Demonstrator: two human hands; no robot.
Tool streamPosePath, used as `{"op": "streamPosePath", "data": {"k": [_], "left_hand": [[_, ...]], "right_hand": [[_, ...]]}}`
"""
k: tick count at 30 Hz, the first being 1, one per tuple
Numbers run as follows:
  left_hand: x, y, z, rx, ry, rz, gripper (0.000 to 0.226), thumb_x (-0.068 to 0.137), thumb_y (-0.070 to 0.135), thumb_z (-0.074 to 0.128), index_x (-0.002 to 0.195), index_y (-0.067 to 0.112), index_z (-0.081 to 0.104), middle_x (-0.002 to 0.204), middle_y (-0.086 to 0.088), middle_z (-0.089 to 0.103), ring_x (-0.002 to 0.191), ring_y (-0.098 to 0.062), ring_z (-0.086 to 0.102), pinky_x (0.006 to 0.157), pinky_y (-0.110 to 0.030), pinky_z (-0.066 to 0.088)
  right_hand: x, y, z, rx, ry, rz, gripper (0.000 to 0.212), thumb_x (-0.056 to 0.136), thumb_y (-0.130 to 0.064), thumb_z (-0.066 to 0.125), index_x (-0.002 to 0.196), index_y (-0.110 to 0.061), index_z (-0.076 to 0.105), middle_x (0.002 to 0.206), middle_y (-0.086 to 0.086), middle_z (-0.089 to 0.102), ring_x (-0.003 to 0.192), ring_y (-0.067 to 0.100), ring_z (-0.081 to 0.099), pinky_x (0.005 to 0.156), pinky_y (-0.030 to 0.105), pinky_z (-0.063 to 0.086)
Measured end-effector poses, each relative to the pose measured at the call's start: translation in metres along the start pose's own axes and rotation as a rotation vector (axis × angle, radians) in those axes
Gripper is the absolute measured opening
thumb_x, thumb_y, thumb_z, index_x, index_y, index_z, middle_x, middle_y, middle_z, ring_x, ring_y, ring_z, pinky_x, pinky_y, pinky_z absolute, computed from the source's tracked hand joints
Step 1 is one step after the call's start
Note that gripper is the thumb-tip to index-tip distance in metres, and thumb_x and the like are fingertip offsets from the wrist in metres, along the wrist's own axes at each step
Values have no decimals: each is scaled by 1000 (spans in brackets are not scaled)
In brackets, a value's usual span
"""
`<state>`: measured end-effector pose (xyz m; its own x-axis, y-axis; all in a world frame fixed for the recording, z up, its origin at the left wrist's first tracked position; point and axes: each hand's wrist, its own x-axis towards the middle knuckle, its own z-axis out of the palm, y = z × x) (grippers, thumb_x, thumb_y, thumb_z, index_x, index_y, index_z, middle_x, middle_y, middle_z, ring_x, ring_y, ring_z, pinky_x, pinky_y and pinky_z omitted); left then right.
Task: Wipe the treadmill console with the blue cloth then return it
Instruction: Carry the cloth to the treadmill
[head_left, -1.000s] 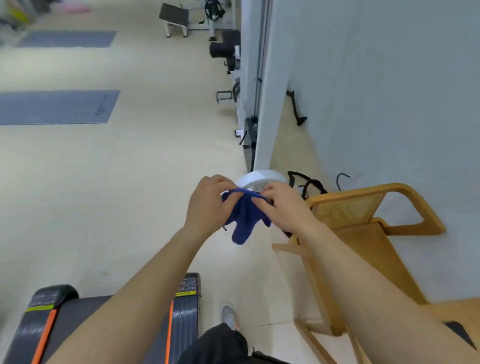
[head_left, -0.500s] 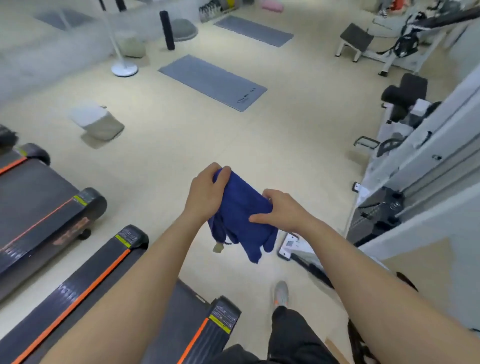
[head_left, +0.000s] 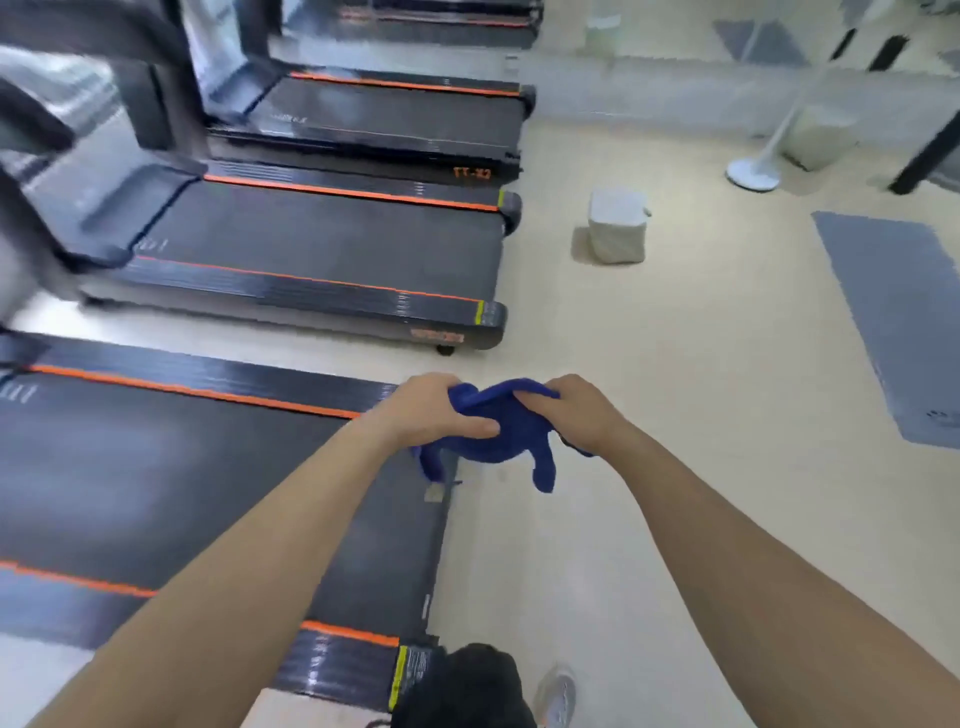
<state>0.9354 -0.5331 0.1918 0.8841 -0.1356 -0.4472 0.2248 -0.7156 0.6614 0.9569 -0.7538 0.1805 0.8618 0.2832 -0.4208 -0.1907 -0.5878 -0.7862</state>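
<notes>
Both hands hold the blue cloth (head_left: 498, 426) bunched up in front of me, above the rear end of the nearest treadmill (head_left: 208, 467). My left hand (head_left: 436, 410) grips its left side and my right hand (head_left: 576, 415) pinches its right side. Two corners of the cloth hang down, one with a small tag. The treadmill is black with orange stripes along its belt. Its console lies outside the view.
Two more treadmills (head_left: 332, 249) stand in a row beyond the nearest one. A grey pouf (head_left: 618, 226) sits on the beige floor, a white fan stand (head_left: 753, 174) behind it, a grey mat (head_left: 904, 322) at right. My shoe (head_left: 556, 693) shows at the bottom.
My view has swung left from the chair and wall, across the gym floor, to the row of treadmills. Both hands keep hold of the cloth and have bunched it tighter.
</notes>
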Motion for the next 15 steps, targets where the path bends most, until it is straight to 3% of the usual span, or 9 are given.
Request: {"op": "streamPosePath", "data": {"k": [3,5,7,8,10,12,13,15], "left_hand": [[-14,-25,-36,-13,221,-68,27,72,41,81,74,28,57,77,4,66,75,-20,62,66,-33,49],[-25,-43,-59,-64,364,-140,23,71,46,72,81,27,63,84,1,70,83,-22,64,76,-39,52],[-37,-64,-79,-111,446,-201,38,70,46,60,93,17,69,89,-6,71,88,-24,65,81,-43,51],[-42,-78,-87,-145,485,-230,36,73,42,59,94,15,69,89,-7,71,86,-25,65,78,-41,51],[-53,-105,-103,-194,594,-270,6,85,32,62,82,31,68,80,2,69,81,-21,63,71,-34,48],[-61,-133,-120,-221,696,-317,14,88,30,61,76,37,64,76,9,66,78,-16,62,67,-30,46],[-67,-140,-130,-232,739,-354,10,86,34,60,78,32,64,75,7,65,77,-17,61,67,-32,46],[-79,-156,-147,-270,823,-394,24,85,37,58,82,13,62,71,1,61,72,-23,58,64,-34,44]], "right_hand": [[53,-41,17,-57,-91,-132,52,94,-45,61,48,-22,50,46,-10,45,45,11,41,51,27,34],[86,-69,38,-177,-151,-205,51,90,-55,57,56,-18,54,53,-4,52,51,17,48,53,31,39],[112,-100,63,-309,-210,-292,55,86,-64,51,61,-16,53,56,-1,54,55,22,51,57,35,40],[124,-115,77,-337,-245,-334,55,86,-64,50,60,-16,49,55,-1,51,54,22,48,57,35,38],[145,-147,107,-361,-324,-414,52,91,-57,50,58,-17,43,53,0,44,53,22,42,57,36,34],[157,-181,133,-376,-391,-473,51,93,-54,49,60,-15,44,56,4,45,54,21,41,57,36,34],[161,-198,146,-375,-432,-494,51,94,-53,48,62,-14,47,58,5,48,54,21,42,56,35,35],[166,-232,169,-375,-516,-524,49,97,-49,49,65,-13,53,58,6,52,48,17,44,50,30,34]]}}
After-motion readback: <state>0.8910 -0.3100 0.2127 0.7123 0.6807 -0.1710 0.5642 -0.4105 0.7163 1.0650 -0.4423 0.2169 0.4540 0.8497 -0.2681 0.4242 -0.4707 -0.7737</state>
